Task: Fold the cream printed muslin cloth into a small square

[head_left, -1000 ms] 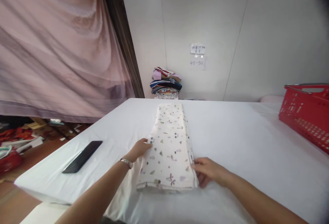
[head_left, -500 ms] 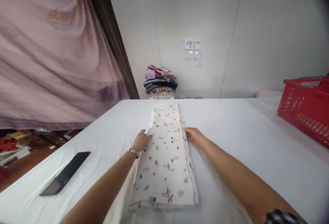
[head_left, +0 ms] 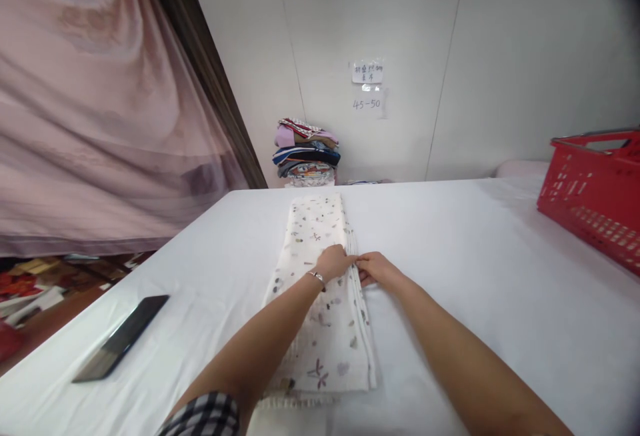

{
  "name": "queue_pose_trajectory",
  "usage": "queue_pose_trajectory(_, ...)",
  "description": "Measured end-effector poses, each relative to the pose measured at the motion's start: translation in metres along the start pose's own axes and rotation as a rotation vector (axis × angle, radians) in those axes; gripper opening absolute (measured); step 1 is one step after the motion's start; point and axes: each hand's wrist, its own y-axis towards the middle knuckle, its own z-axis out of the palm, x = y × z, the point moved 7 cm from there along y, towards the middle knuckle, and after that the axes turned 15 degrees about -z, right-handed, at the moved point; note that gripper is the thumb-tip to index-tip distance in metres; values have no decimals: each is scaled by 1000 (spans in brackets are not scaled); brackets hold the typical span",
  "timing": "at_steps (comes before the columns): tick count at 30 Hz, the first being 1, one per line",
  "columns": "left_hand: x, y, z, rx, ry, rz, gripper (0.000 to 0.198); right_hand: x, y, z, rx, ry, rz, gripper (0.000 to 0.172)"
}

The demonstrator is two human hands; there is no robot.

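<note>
- Fingers (head_left: 347,259) of our L hand (head_left: 333,264) lie bunched together on the folded floral cloth (head_left: 314,229), tips at its right edge. Gripping or just pressing, we can't tell.
- R hand (head_left: 379,269) meets it there, thumb & fingers pinching the edge layers.
- Cloth lies lengthwise on the white table (head_left: 450,249), approx. centre, near end toward us.
- Phone (head_left: 120,337) well off to the left; red basket (head_left: 590,189) far right; clothes stack (head_left: 306,154) beyond the table's far edge.
</note>
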Motion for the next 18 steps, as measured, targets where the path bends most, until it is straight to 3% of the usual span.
queue_pose_trajectory(8, 16, 0, 5, 153, -210, -92, 20, -1, 3, -1, 6, -54, -5, 10)
queue_pose_trajectory(18, 11, 1, 14, 116, -245, -61, 16, 0, 2, -1, 30, -77, -30, 5)
